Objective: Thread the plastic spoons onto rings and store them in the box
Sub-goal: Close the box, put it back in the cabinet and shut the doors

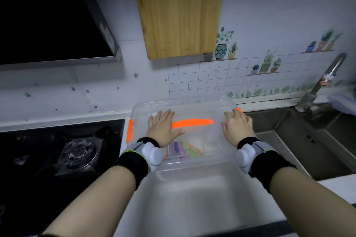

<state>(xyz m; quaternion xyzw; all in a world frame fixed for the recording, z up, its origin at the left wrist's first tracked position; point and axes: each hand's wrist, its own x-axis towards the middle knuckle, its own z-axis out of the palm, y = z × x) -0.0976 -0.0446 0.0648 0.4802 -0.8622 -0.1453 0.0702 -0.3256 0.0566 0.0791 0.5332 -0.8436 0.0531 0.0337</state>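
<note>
1. Head view: clear plastic box (210, 152) sits on white counter (185, 198), btwn gas hob (77, 150) on the left & steel sink (308, 140) on the right.
2. Lid (192, 107) is on top of box, orange carry handle (192, 123) lying flat across it. Orange side latch (130, 131) visible at left end; a bit of orange at far right corner, prob. the other latch, mostly hidden by the hand.
3. Spoons (183, 149) — pastel purple, green, orange bundle — seen through the clear wall, inside box, near the front-left. Rings not discernible; too blurred.
4. Left hand (163, 129): palm down, flat on lid, fingers (163, 115) spread & extended, gripping nothing.
5. Right hand (236, 128): also flat near lid's right edge, fingers splayed, nothing held.
6. Judgement: late stage, threading looks done, contents stowed; step in hand = seating lid.
7. To do it well: press evenly w/ both palms, work toward the corners so rim seats all round; keep box from sliding toward sink edge; then move hands out to the ends & snap each latch. Check handle stays flat, no spoon caught under rim.
8. Can't tell whether lid is fully seated or latches are engaged.
</note>
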